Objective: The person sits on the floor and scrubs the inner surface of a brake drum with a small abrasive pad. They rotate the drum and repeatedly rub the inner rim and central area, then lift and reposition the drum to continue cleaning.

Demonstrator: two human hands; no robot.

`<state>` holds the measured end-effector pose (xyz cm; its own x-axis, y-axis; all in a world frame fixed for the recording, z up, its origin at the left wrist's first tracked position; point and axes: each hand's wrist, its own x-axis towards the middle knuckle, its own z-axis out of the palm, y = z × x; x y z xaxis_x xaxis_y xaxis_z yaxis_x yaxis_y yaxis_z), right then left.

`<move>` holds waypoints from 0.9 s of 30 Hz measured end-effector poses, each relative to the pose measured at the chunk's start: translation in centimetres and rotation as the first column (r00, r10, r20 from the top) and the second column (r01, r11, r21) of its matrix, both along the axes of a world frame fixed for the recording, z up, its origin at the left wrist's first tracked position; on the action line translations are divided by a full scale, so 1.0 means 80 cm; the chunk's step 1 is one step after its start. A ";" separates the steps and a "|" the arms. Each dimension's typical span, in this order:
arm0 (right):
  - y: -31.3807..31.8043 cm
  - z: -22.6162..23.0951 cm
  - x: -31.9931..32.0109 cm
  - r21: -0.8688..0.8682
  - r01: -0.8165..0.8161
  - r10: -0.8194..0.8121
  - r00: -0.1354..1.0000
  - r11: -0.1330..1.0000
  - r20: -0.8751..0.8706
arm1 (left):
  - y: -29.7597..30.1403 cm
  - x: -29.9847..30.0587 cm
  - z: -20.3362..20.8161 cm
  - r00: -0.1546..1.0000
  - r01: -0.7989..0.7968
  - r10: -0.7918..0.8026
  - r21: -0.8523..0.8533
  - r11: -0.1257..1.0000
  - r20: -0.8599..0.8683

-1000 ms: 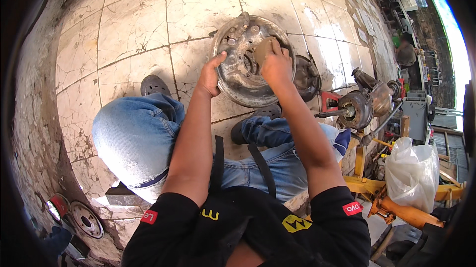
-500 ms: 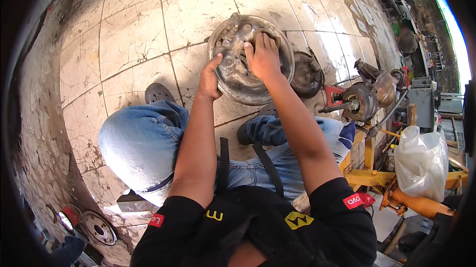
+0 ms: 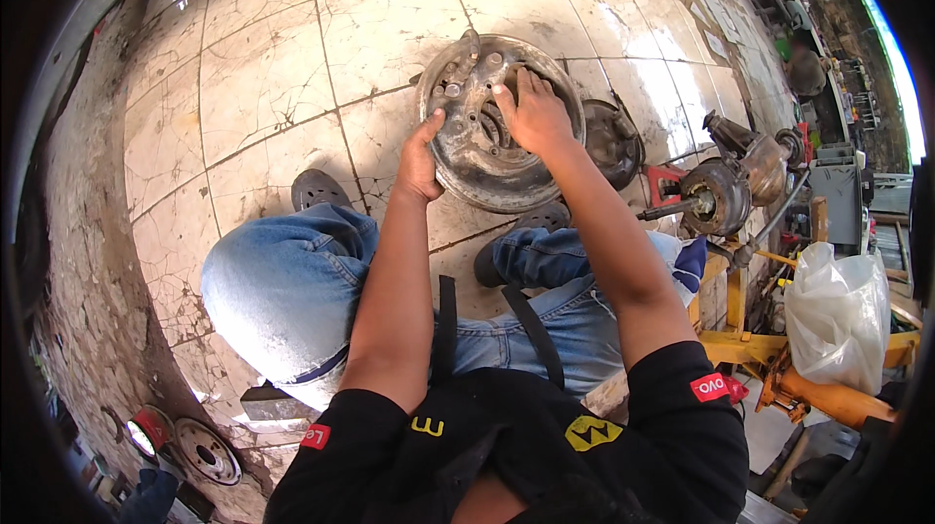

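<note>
A round, worn metal brake backing plate [image 3: 487, 173], with bolts and holes in its face, is in front of me above the tiled floor. My left hand [image 3: 419, 162] grips its left rim, thumb on top and the other fingers hidden below. My right hand [image 3: 542, 120] lies on the upper right of the plate's face, fingers stretched out and thumb apart. Whether anything small lies under that palm is hidden. A darker round metal plate [image 3: 620, 156] rests on the floor just right of the first, partly covered by it.
To the right, an axle assembly with a hub [image 3: 718, 197] stands beside a yellow metal frame [image 3: 737, 345]. A clear plastic bag [image 3: 836, 306] sits on that frame. A wheel disc [image 3: 207, 450] leans at the lower left. My shoes [image 3: 321, 190] flank the plate's near side.
The whole scene sits slightly farther right and lower in the picture. Both hands keep nearly the same places on the plate.
</note>
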<state>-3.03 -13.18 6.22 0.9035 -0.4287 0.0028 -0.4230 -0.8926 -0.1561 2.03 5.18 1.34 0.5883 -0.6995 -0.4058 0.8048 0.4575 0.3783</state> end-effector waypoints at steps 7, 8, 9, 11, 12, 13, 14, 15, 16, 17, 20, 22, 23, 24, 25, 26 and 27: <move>0.003 0.002 -0.001 0.089 0.028 -0.027 1.000 0.996 -0.014 | 0.000 0.000 0.009 1.000 -0.006 0.006 -0.014 1.000 -0.005; 0.002 0.002 -0.002 0.098 0.005 -0.004 1.000 0.995 -0.007 | 0.001 0.000 0.007 1.000 -0.010 0.010 -0.021 1.000 -0.008; 0.000 0.002 -0.002 0.108 -0.018 0.019 1.000 0.994 0.000 | 0.002 -0.001 0.004 1.000 -0.014 0.013 -0.029 0.999 -0.012; -0.001 0.002 -0.002 0.125 -0.012 0.012 1.000 0.992 0.003 | 0.000 0.002 0.003 1.000 0.004 -0.005 -0.037 0.999 -0.023; -0.001 0.001 -0.003 0.134 0.017 -0.017 1.000 0.991 -0.001 | 0.000 0.005 0.004 1.000 0.011 -0.012 -0.041 0.999 -0.026; 0.000 0.001 -0.004 0.143 0.047 -0.047 0.999 0.989 -0.006 | 0.000 0.006 0.004 1.000 0.007 -0.008 -0.047 0.999 -0.009; 0.011 0.011 -0.006 0.164 0.073 -0.067 0.997 0.984 -0.041 | 0.001 0.002 0.003 1.000 0.000 0.000 -0.049 0.999 0.001; 0.009 0.009 -0.008 0.164 0.036 -0.034 0.999 0.986 -0.013 | 0.002 -0.001 0.002 1.000 -0.008 0.009 -0.052 0.999 0.011; 0.005 0.005 -0.012 0.164 -0.001 -0.001 1.000 0.986 0.014 | 0.002 -0.002 0.001 1.000 -0.002 0.002 -0.052 0.999 -0.003; -0.002 0.001 -0.017 0.158 -0.036 0.029 0.998 0.987 0.047 | 0.000 0.001 0.003 1.000 0.007 -0.008 -0.057 0.998 -0.012; 0.002 -0.006 -0.025 0.098 0.045 -0.044 0.999 0.994 -0.017 | -0.004 0.008 0.007 0.999 0.023 -0.025 -0.069 0.997 -0.028; 0.022 -0.008 -0.024 -0.002 -0.001 0.000 0.998 1.000 -0.064 | 0.001 0.006 -0.003 0.999 0.019 -0.025 -0.148 0.989 -0.035; 0.021 -0.006 -0.021 -0.003 -0.011 0.011 0.997 1.000 -0.070 | 0.004 0.008 0.000 0.999 0.018 -0.024 -0.190 0.982 -0.030; 0.018 -0.004 -0.017 -0.003 -0.022 0.022 0.997 1.000 -0.077 | 0.002 0.007 0.004 1.000 0.009 -0.013 -0.133 0.991 -0.027; 0.015 -0.002 -0.014 -0.003 -0.033 0.033 0.996 0.999 -0.083 | -0.002 0.004 0.007 1.000 -0.001 -0.001 -0.076 0.997 -0.025; 0.010 0.003 -0.010 0.040 0.026 -0.021 0.993 0.999 -0.116 | -0.003 0.003 0.012 1.000 -0.014 0.014 -0.017 1.000 -0.023; 0.015 0.001 -0.007 0.009 -0.020 0.020 0.994 1.000 -0.104 | 0.000 0.004 0.009 1.000 -0.015 0.015 -0.035 0.999 -0.020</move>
<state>-3.59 -11.95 6.32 0.9071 -0.4102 -0.0947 -0.4194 -0.8999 -0.1193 2.31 5.19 2.03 0.5910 -0.7047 -0.3926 0.8048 0.4822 0.3461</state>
